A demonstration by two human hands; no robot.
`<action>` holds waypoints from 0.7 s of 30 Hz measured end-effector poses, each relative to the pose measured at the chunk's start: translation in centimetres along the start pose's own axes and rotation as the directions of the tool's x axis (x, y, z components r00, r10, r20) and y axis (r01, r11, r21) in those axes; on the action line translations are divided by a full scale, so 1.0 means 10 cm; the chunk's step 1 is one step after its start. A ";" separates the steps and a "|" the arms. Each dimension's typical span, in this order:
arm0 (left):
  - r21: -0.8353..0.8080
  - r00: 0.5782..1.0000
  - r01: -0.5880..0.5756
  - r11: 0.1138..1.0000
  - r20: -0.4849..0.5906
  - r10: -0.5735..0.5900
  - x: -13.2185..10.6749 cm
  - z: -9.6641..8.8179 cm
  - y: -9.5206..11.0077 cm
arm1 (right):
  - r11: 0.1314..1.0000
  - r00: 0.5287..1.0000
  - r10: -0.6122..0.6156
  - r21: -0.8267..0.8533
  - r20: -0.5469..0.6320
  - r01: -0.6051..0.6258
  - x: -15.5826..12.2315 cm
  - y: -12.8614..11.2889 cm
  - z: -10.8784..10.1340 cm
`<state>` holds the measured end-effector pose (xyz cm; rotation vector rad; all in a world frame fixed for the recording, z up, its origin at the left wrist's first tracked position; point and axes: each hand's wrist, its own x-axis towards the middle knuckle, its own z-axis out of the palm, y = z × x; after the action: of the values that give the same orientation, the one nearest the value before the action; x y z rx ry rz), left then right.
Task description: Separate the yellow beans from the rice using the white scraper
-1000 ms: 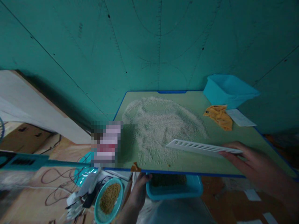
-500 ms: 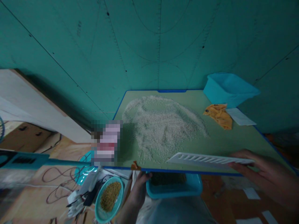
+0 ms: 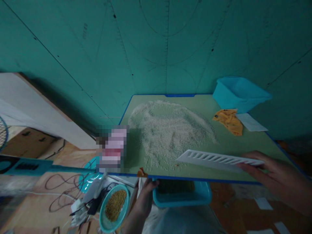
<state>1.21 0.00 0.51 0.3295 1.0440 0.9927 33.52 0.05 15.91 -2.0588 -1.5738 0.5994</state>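
Note:
A pale green board with a blue rim carries a wide heap of white grains. My right hand grips one end of a long white slotted plastic strip, which lies across the board's near edge just right of the grains. My left hand reaches under the board's front edge and holds the left rim of a blue tub kept below that edge. The tub has dark grain in it.
A blue bin, a crumpled orange cloth and a white paper sit at the board's far right. Lower left there is a round teal bowl of brownish grain, tangled cables and a blurred pink package.
My right hand drew the white strip toward the board's near edge, then lifted it back a little toward the grains. My left hand and the tub stayed put.

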 end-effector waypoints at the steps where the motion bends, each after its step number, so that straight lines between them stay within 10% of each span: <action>1: 0.006 1.000 -0.007 1.000 0.002 0.007 0.00 0.01 0.00 | 1.000 1.000 -0.013 0.002 0.003 0.013 0.00 0.00 0.01; 21: 0.019 0.999 -0.028 0.999 -0.019 0.028 -0.04 0.07 0.05 | 0.977 0.976 -0.210 -0.017 0.054 0.211 -0.07 0.00 0.02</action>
<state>1.53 0.12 1.39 0.3511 1.0695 1.0132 33.25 -0.58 15.78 -1.8729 -1.8081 0.5630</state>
